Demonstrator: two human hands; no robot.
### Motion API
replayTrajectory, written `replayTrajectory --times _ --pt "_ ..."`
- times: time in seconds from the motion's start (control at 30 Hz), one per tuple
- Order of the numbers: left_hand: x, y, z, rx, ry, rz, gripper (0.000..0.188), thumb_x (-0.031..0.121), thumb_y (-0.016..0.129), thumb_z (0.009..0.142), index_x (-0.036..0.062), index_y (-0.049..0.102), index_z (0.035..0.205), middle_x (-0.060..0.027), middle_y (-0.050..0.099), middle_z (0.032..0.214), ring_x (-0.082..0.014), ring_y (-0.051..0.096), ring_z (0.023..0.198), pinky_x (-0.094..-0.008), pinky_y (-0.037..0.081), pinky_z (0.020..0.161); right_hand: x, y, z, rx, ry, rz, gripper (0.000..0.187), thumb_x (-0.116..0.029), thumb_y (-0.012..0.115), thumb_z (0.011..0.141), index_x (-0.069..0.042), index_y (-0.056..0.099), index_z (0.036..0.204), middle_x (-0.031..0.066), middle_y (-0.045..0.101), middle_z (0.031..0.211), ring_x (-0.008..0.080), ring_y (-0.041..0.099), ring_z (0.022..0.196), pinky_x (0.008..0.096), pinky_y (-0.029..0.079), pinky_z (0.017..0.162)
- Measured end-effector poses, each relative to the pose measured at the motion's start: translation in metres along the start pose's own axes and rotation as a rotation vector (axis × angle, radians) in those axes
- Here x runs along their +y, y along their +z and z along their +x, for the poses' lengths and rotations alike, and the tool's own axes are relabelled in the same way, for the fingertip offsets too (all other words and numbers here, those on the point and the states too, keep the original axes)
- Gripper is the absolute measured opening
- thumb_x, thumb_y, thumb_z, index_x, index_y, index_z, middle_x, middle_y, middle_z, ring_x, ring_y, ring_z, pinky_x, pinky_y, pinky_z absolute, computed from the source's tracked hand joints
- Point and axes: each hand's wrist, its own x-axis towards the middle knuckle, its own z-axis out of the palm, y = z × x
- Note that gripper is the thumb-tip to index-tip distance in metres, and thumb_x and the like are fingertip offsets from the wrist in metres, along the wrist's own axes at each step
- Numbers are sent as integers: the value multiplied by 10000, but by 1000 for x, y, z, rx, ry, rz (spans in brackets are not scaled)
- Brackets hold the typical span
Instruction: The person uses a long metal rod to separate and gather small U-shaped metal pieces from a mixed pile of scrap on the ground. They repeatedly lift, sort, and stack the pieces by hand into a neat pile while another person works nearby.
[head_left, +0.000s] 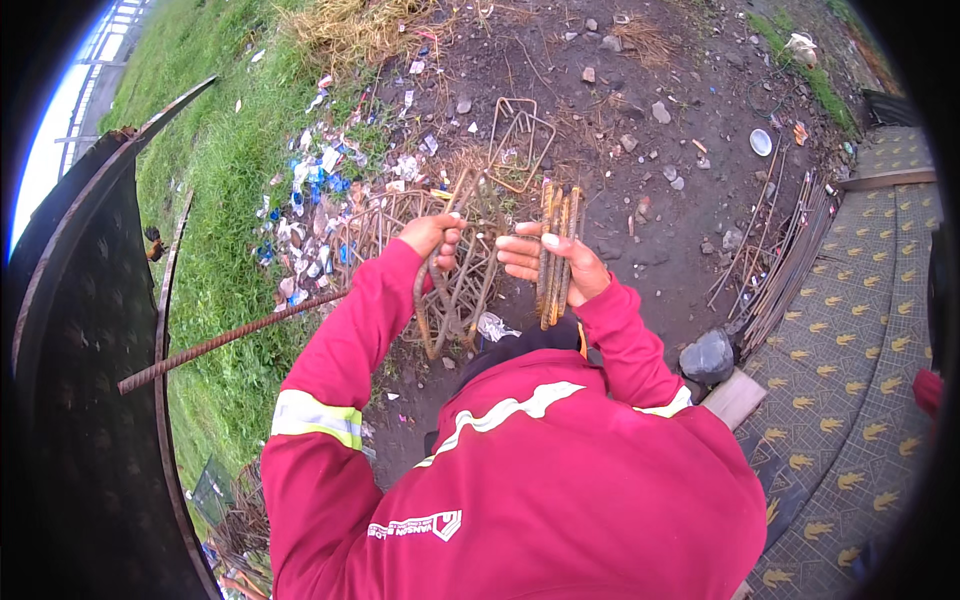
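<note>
My left hand is closed around a bent steel rebar stirrup, with its loop hanging down below my fingers. Just right of it, my right hand holds a tight bundle of rusty rebar stirrups, seen edge-on and roughly upright. Its thumb lies across the near side while the fingers reach out flat behind. Beneath and beyond my left hand lies a tangled heap of similar stirrups; where the held piece ends and the heap begins is hard to make out.
Loose square stirrups lie on dark soil ahead. A long ribbed bar slants in from the left, near a dark curved sheet. Litter covers grass. To the right are thin rods, a grey stone and patterned boards.
</note>
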Motion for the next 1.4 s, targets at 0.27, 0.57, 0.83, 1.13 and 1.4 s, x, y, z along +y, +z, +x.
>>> replayTrajectory --times 0.27,0.57,0.83,1.13,1.4 --pt "-2 59 20 153 83 -46 222 197 449 919 46 599 856 2 513 666 -97 452 507 -211 412 440 8 -18 2 133 122 -34 478 -281 558 898 -39 416 1285 192 495 1277 303 514 1163 431 415 996" --pt "26 84 -8 264 73 34 359 351 465 900 100 567 1135 -90 534 1003 -271 499 787 -495 430 667 30 -2 23 27 149 36 444 -239 710 782 -59 488 1122 135 588 1069 282 603 989 396 495 872" --pt "41 34 -9 131 155 84 701 525 462 875 107 261 1401 -190 460 1260 -318 532 991 -493 402 849 41 32 69 -42 219 -105 467 -209 680 794 -6 501 1174 130 621 1045 275 634 931 392 527 817" --pt "-43 -29 -70 -2 573 390 599 196 608 883 -16 322 1364 -145 566 1168 -177 526 1085 -316 413 933 51 31 91 -63 134 201 477 -166 555 871 -28 391 1297 164 488 1288 285 519 1158 426 439 984" --pt "-91 -40 -41 163 667 262 515 82 631 847 5 405 1303 -37 581 921 -64 521 743 -218 423 663 76 38 82 -18 153 118 565 -194 544 868 -16 311 1351 178 413 1358 280 478 1200 414 397 1018"
